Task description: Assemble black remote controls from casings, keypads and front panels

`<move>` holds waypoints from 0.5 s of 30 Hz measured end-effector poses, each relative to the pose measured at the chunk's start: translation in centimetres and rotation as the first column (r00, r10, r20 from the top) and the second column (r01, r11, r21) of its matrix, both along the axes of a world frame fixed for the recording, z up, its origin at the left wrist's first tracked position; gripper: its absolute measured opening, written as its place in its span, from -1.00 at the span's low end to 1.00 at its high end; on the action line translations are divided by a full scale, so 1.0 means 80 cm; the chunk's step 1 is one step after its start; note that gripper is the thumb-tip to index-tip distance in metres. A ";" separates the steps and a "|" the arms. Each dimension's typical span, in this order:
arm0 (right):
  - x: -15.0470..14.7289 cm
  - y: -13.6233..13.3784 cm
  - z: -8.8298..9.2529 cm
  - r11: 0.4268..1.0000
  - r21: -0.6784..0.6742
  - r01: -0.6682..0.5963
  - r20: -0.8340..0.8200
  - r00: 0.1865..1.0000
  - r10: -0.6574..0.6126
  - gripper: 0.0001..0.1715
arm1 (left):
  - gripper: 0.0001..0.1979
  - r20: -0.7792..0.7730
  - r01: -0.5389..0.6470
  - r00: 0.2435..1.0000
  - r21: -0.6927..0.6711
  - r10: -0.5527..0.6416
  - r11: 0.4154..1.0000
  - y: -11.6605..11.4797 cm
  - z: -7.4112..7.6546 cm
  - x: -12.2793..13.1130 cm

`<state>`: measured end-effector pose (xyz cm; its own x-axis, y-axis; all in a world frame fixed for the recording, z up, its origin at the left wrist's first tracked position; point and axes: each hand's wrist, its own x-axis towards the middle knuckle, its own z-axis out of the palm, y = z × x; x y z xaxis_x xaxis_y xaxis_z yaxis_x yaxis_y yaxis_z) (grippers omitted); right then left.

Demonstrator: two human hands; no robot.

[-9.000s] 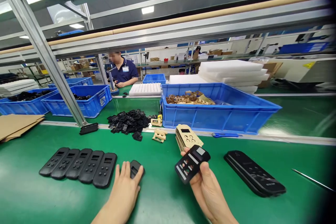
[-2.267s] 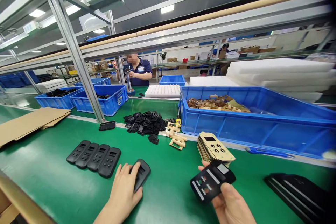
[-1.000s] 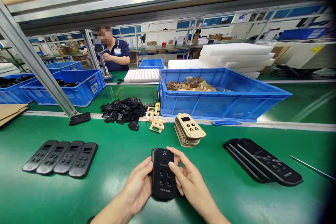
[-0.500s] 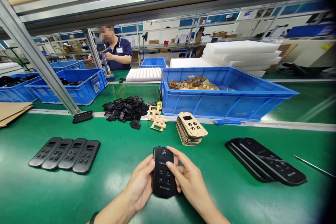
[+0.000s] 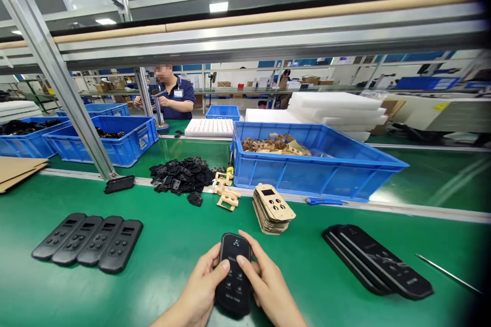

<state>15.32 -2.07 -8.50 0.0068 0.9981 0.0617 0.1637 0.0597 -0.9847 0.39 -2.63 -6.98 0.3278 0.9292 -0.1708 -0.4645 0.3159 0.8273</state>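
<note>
A black remote-control-like handset [image 5: 233, 296] with several round buttons and white print is upright between my hands, low in the middle of the head view. My left hand [image 5: 203, 283] grips its left side, the thumb lying on the face. Along the right edge, my right hand [image 5: 264, 278] is closed round it, its thumb pressing the upper face. Beyond my hands stands a stack of tan adhesive sheets [image 5: 273, 208] with cut-out holes. Several similar black handsets [image 5: 120, 245] lie in a row at left. More black handsets [image 5: 379, 260] overlap at right.
A thin metal rod [image 5: 447, 272] lies at far right. Behind are a blue knife [image 5: 326, 202], a pile of black pieces [image 5: 182, 176], tan scraps [image 5: 228, 198] and a large blue bin [image 5: 307, 173]. A metal post [image 5: 72, 82] rises at left. A co-worker [image 5: 176, 94] works across the bench.
The view has tilted up, so the bench sits lower in the picture. My left thumb has moved from the handset's edge onto its face; both hands still hold it.
</note>
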 end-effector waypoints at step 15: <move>-0.004 0.004 -0.008 0.997 -0.028 0.078 -0.053 0.995 -0.079 -0.37 | -0.14 -0.009 0.151 0.988 0.134 -0.151 0.979 0.026 -0.058 -0.003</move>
<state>14.96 -1.76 -9.12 0.0877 0.9956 0.0334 0.1139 0.0233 -0.9932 0.14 -0.52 -11.65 0.4661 0.8834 -0.0482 -0.4207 0.2692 0.8664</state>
